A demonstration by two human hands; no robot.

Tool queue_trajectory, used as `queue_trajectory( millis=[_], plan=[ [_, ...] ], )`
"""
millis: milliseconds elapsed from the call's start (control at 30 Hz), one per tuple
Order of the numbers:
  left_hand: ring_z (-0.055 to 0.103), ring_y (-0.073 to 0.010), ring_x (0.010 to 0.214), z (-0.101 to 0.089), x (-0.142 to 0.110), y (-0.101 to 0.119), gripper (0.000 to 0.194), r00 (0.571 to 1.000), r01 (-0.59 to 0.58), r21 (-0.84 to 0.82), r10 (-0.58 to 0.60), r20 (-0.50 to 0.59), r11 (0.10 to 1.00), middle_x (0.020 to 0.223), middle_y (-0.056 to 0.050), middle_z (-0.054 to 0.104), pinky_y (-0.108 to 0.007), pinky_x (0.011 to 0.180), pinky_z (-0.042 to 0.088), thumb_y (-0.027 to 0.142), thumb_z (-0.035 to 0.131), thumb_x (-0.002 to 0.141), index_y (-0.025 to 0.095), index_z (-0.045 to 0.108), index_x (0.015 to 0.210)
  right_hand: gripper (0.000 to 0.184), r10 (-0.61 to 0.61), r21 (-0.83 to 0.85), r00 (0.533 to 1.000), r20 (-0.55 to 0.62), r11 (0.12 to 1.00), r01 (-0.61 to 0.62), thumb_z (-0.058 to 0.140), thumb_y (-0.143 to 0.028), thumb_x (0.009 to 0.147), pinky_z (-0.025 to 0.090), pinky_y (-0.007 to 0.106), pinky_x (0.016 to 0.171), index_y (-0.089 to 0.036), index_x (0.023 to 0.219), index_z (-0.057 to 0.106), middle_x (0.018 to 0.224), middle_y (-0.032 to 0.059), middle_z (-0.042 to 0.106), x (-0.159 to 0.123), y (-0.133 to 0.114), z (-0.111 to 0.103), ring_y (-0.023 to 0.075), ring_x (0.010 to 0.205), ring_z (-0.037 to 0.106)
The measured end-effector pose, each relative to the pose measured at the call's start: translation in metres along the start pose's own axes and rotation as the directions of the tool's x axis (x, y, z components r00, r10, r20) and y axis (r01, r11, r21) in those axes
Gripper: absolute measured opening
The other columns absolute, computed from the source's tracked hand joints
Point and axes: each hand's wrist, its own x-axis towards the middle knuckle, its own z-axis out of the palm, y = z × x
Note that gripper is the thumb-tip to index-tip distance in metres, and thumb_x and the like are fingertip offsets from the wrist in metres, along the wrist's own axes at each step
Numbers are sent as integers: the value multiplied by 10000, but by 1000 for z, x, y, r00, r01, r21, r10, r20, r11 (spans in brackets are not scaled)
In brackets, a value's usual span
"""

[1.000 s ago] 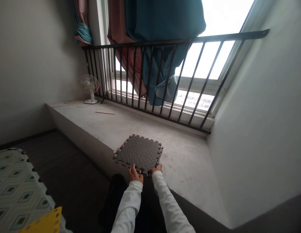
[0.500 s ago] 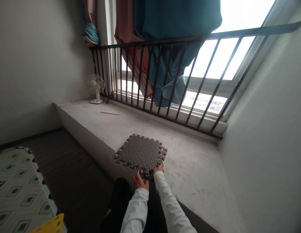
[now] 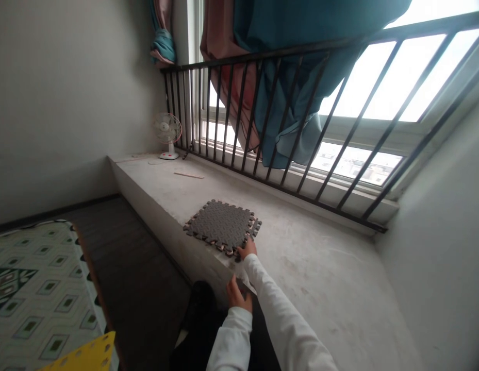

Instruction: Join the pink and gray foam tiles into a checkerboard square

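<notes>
A dark grey interlocking foam mat (image 3: 219,224) with a tread pattern and toothed edges lies flat on a concrete ledge (image 3: 301,273). Its tan-coloured cut edges show along the near side. My right hand (image 3: 247,249), in a white sleeve, rests its fingers on the mat's near corner. My left hand (image 3: 237,294) lies lower, at the ledge's front edge, apart from the mat and holding nothing I can see. A loose toothed strip (image 3: 255,228) sits along the mat's right side.
A black metal railing (image 3: 281,123) stands before the window with teal and pink curtains (image 3: 293,62). A small white fan (image 3: 168,131) and a thin wooden strip (image 3: 188,175) are on the ledge. A patterned mattress (image 3: 38,293) and yellow perforated board (image 3: 88,355) lie left below.
My left hand has drawn back from the mat's near edge to the ledge's front edge. My right hand stays at the mat. The whole view has shifted, with the mat appearing smaller and farther away.
</notes>
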Motion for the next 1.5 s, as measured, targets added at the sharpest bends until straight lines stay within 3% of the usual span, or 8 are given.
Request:
queue_trajectory(
  millis=[200, 367, 533, 833, 1000, 1167, 1333, 1500],
  plan=[
    [580, -180, 694, 4, -2, 4, 525, 1000, -6, 27, 6, -10, 1000, 969, -168, 527, -319, 692, 491, 77, 462, 553, 62, 441, 1077, 345, -206, -257, 976, 74, 941, 219, 471, -177, 704, 356, 284, 852, -177, 1038, 556, 1096, 88, 544, -8, 2, -9, 204, 1019, 466],
    [566, -171, 659, 5, -8, 10, 492, 1000, -26, -27, 26, -4, 999, 943, -150, 530, -319, 668, 490, 108, 448, 570, 84, 447, 1062, 397, -304, -338, 931, 203, 870, 358, 449, -110, 701, 368, 278, 779, -250, 1063, 532, 1099, 34, 544, -12, 4, -26, 186, 1046, 426],
    [522, -116, 548, 3, -12, 16, 491, 997, -72, -57, 74, 31, 996, 915, -121, 519, -332, 684, 485, 87, 407, 558, 99, 444, 1047, 403, -303, -419, 933, 195, 834, 358, 447, -109, 700, 373, 313, 759, -236, 1081, 483, 1091, 49, 538, -30, 31, -47, 198, 1049, 412],
    [509, -101, 516, -9, -16, 19, 475, 988, -45, -50, 52, 145, 998, 663, 12, 516, -273, 638, 478, 115, 397, 568, 166, 452, 1037, 415, -63, -566, 986, 156, 812, 142, 448, -79, 679, 371, 302, 799, -254, 1047, 526, 1063, 38, 568, -135, 199, -150, 206, 1055, 418],
    [513, -92, 534, -11, -17, 19, 413, 970, -77, 40, 66, 234, 996, 747, -18, 519, -268, 646, 476, 92, 410, 584, 135, 478, 989, 443, 234, -702, 972, 37, 698, -142, 420, -39, 675, 405, 328, 769, -279, 1020, 559, 1055, 75, 571, -211, 268, -203, 227, 1040, 449],
    [519, -79, 543, -12, -20, 25, 379, 947, -99, 85, 68, 313, 991, 763, -12, 511, -259, 678, 472, 79, 424, 615, 143, 471, 986, 415, 339, -707, 938, 72, 681, -192, 468, -95, 689, 405, 382, 801, -264, 1060, 549, 1150, 110, 504, -239, 239, -205, 256, 1100, 414],
    [528, -87, 563, -20, -25, 32, 356, 918, -180, 114, 125, 377, 977, 769, -4, 520, -272, 695, 474, 78, 427, 620, 173, 489, 957, 644, 214, -566, 952, 220, 823, -55, 578, -277, 675, 339, 471, 879, -305, 1267, 325, 1330, 121, 322, -215, 173, -158, 286, 1205, 290],
    [539, -103, 594, -32, -22, 31, 330, 913, -228, 109, 173, 370, 968, 786, -26, 544, -277, 708, 469, 91, 418, 622, 159, 528, 925, 745, 136, -464, 955, 264, 886, 2, 586, -402, 670, 267, 561, 887, -349, 1304, 198, 1401, 117, 165, -180, 144, -110, 315, 1253, 169]
  ],
)
